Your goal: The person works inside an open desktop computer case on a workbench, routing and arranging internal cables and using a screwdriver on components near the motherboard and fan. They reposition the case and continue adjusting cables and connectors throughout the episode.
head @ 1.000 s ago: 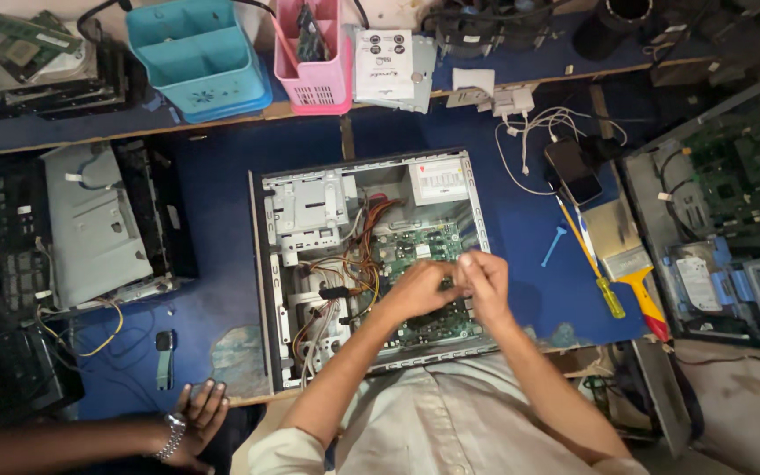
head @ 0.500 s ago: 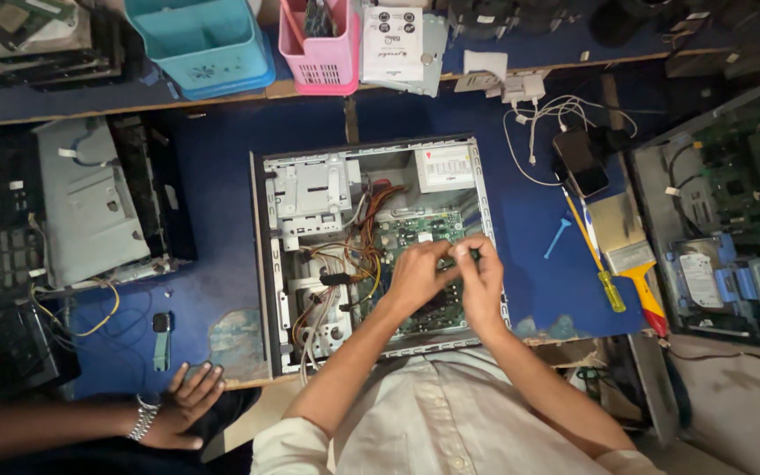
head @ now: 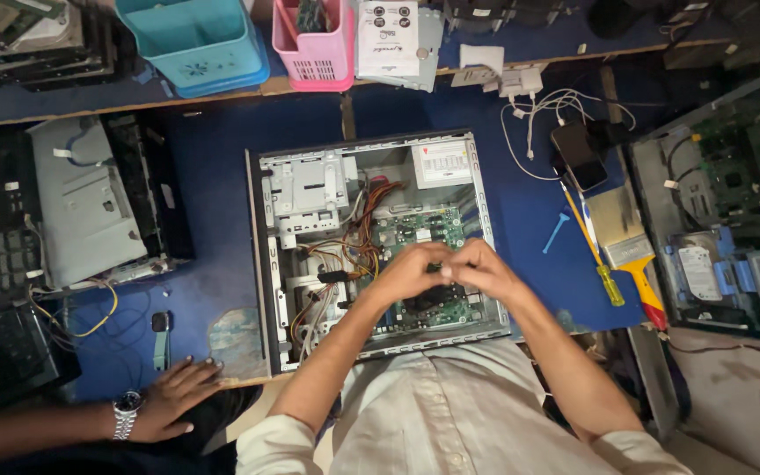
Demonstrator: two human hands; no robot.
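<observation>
- Right now, seen from the head camera, both of the person's hands meet over the open computer case (head: 371, 246), which lies flat on the blue work surface (head: 222, 176) with its side panel off
- The left hand (head: 411, 271) is curled, fingers bent inward, its fingertips meeting the other hand above the green motherboard (head: 420, 230); whether it pinches anything I cannot tell, since the fingers hide what is between them
- The right hand (head: 478, 271) is likewise curled and pressed fingertip to fingertip against the left; a small dark part shows just between the two hands, but what it is cannot be made out
- Inside the case, a bundle of orange and yellow wires (head: 354, 251) runs left of the hands, the grey drive cage (head: 310, 189) sits in the upper left corner and the power supply (head: 443, 163) in the upper right
- Off to the right of the case lie a yellow-handled screwdriver (head: 595, 255), a paintbrush (head: 631, 251) and a dark phone (head: 578, 157) with white cables near it
- At the back edge stand a teal basket (head: 195, 40) and a pink basket (head: 314, 48)
- Another person's hand (head: 173, 400), wearing a wristwatch (head: 125, 412), rests flat at the front left edge of the table, well apart from the case
- A second dismantled grey unit (head: 90, 207) lies on the left
</observation>
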